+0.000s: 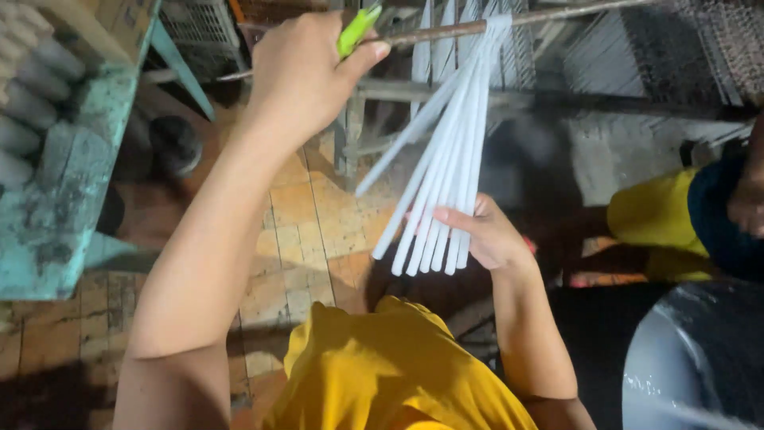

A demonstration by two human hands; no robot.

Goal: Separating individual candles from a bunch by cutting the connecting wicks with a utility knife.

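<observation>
White strands hang in a loose fan from a rusty horizontal rod near twelve o'clock, spreading downward toward the middle of the view. My right hand meets their lower ends: the fingers lie flat and extended behind the strands, thumb tucked at the side, so this grip is open and only supports them rather than clamping. My left hand is raised at eleven o'clock, just beside the rod. Its grip is closed around a slim bright green tool, thumb pressed along it, and the tool's tip points up toward the rod where the strands are looped. I cannot tell what kind of tool it is.

My yellow garment fills six o'clock, below both forearms. Under the strands lies a worn tiled floor in orange and brown. At nine o'clock stands a chipped turquoise worktop, with a row of grey cylinders at its far edge toward ten o'clock. A dark round object sits on the floor beside it. At three o'clock another person in yellow is partly in view, well apart from my hands.
</observation>
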